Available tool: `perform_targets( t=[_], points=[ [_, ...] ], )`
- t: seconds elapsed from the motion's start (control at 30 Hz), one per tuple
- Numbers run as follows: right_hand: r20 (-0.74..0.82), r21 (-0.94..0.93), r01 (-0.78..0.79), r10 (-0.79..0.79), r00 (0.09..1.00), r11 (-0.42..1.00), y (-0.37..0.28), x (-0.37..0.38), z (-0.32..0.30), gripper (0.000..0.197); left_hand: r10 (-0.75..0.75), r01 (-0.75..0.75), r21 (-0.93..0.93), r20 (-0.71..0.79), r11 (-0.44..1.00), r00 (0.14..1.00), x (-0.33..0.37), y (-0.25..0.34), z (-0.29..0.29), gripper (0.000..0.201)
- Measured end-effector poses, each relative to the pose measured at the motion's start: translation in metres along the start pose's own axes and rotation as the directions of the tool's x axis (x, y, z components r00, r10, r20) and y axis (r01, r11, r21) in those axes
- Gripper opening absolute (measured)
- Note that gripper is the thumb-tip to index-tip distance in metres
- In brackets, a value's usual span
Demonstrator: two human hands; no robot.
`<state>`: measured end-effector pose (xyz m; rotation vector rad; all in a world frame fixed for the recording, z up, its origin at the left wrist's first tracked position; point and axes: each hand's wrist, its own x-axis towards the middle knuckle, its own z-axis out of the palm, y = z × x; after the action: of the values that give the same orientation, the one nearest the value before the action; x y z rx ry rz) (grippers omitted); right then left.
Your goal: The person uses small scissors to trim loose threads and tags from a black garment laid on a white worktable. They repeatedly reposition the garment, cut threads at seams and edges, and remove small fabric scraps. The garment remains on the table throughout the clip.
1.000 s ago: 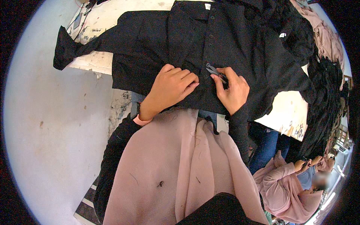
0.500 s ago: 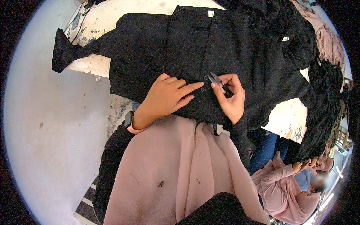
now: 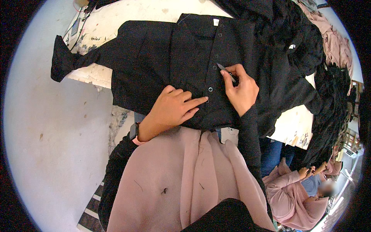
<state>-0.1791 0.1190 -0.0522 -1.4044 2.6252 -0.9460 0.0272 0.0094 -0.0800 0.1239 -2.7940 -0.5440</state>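
Note:
A black buttoned garment lies spread in front of me, its row of dark buttons running away from me. My left hand rests on the cloth with nothing in it, index finger stretched out and the other fingers loosely bent. That fingertip touches the placket beside a button near the close edge. Just beyond it shows a shiny-rimmed button. Pinched in my right hand is a pair of thread snips, partly hidden by the fingers. Their pointed tip is beside another button farther up the placket.
The garment lies on a pale, stained table. Heaped black clothes cover the right side, with pink cloth behind them. One sleeve hangs past the table's left edge. A co-worker in pink sits at the lower right.
My right hand has moved the snips away from me along the placket, from the nearer buttons to one farther up. My left hand stays by the near button. The whole view has shifted slightly.

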Motion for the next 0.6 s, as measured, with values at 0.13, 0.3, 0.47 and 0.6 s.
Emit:
perform_targets(
  t=[0.13,0.3,0.47,0.6],
  points=[
    [-0.002,-0.111,0.031,-0.032,0.999,0.993,0.0,0.015,-0.002,0.017,0.003,-0.003,-0.02,-0.007,1.0,1.0,0.001,-0.002,0.002,0.042],
    [0.08,-0.2,0.098,-0.083,0.993,0.975,-0.004,0.027,0.003,0.017,-0.002,0.002,-0.038,0.004,0.999,1.0,0.0,-0.002,0.001,0.038],
    [-0.011,-0.182,0.087,-0.09,0.996,0.98,0.002,0.043,0.001,0.02,0.001,-0.002,-0.062,-0.011,0.998,1.0,0.001,-0.003,-0.001,0.041],
    [-0.082,-0.288,0.152,-0.182,0.98,0.945,0.01,0.069,0.003,0.022,0.0,0.003,-0.09,0.034,0.996,0.999,0.002,-0.004,-0.003,0.038]
  ],
)
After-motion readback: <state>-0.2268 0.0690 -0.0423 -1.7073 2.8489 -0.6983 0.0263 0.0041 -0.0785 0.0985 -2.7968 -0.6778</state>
